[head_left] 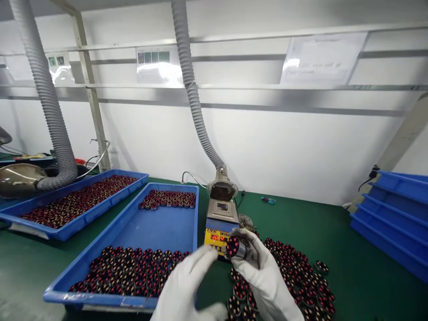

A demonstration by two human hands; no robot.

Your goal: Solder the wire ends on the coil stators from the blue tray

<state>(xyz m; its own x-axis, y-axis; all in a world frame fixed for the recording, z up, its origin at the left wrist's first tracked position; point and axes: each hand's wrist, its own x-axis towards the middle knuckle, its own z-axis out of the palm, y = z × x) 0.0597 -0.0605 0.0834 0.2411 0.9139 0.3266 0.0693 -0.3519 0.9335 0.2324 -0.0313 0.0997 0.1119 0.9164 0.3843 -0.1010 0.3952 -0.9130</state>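
Observation:
My right hand [257, 272], in a white glove with dark-smudged fingertips, grips a small round part with a black, red-dotted face [233, 246]. Its face is turned to the left, and a metallic side shows behind it. Close by on the left is my white-gloved left hand [187, 285], slightly blurred, with its fingers apart and nothing in them. Just behind the held part stands a yellow-and-blue heated pot [217, 236] with a red digital display. Many similar loose round parts [297, 272] lie on the green table around and beyond my right hand.
A blue tray [167, 225] on the left holds rows of round parts at its near and far ends. Another filled blue tray [100, 209] lies farther left. A grey duct hose [197, 102] hangs over the pot. Stacked blue trays [394, 218] stand right; pliers [268, 200] lie behind.

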